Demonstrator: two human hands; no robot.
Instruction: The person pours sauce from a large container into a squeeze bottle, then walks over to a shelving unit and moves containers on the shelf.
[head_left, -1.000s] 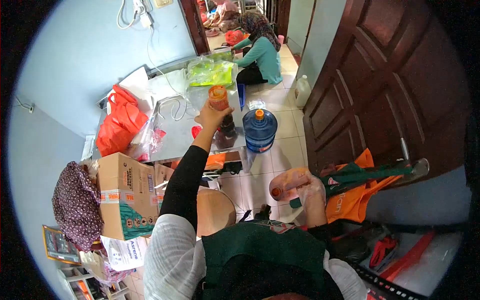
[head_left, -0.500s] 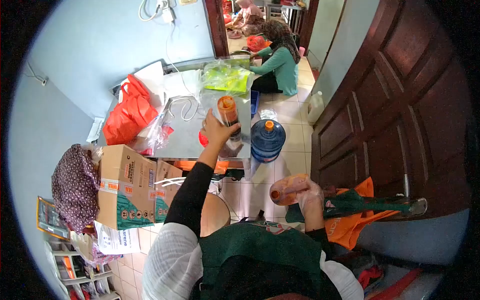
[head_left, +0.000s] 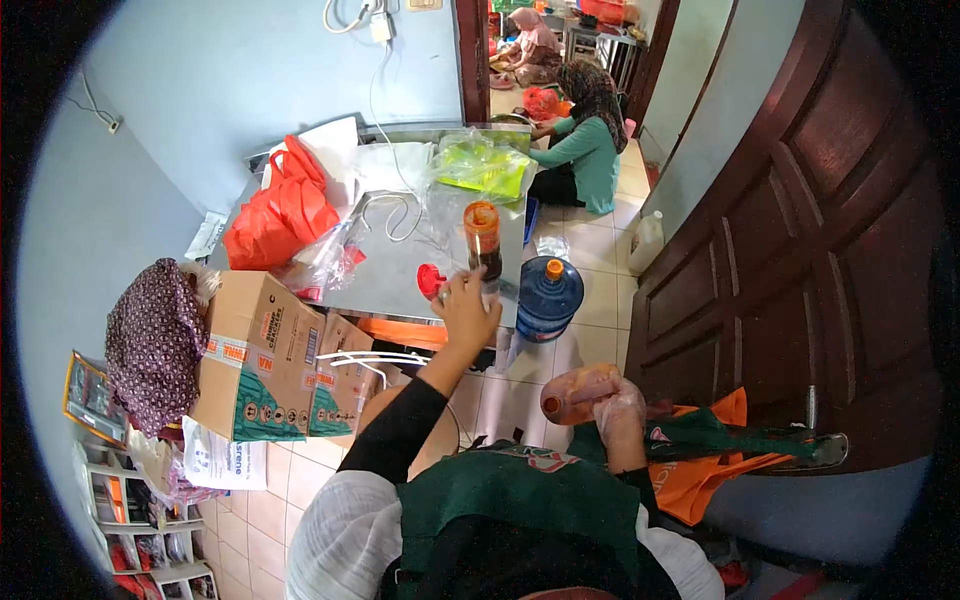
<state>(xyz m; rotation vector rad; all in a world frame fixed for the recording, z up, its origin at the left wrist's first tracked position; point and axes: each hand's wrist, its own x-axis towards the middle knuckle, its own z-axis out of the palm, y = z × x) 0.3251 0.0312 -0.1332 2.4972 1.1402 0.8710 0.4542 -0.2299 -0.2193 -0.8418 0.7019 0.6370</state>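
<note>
On the metal table, a clear jar (head_left: 482, 242) smeared with orange-red sauce stands upright, its mouth uncovered and dark contents low inside. Just on the near side of it is my left hand (head_left: 468, 312), bare, fingers apart and holding nothing. A red lid (head_left: 430, 281) lies on the tabletop beside those fingers. My right hand (head_left: 622, 410), in a thin clear plastic glove, grips a clear plastic bottle (head_left: 580, 392) lying almost level. Orange residue coats the inside of this bottle, and its mouth points left.
The metal table (head_left: 385, 265) also bears a red bag (head_left: 282, 215), green packaging (head_left: 482, 172) and a white cable. A large water jug (head_left: 549, 300) stands at its right. Cardboard boxes (head_left: 265, 350) are at left, a wooden door (head_left: 770, 260) at right. A person (head_left: 585, 150) sits near the doorway.
My left hand has come away from the jar and drawn back toward me, uncovering the red lid. My right hand still holds the bottle. The view has shifted slightly.
</note>
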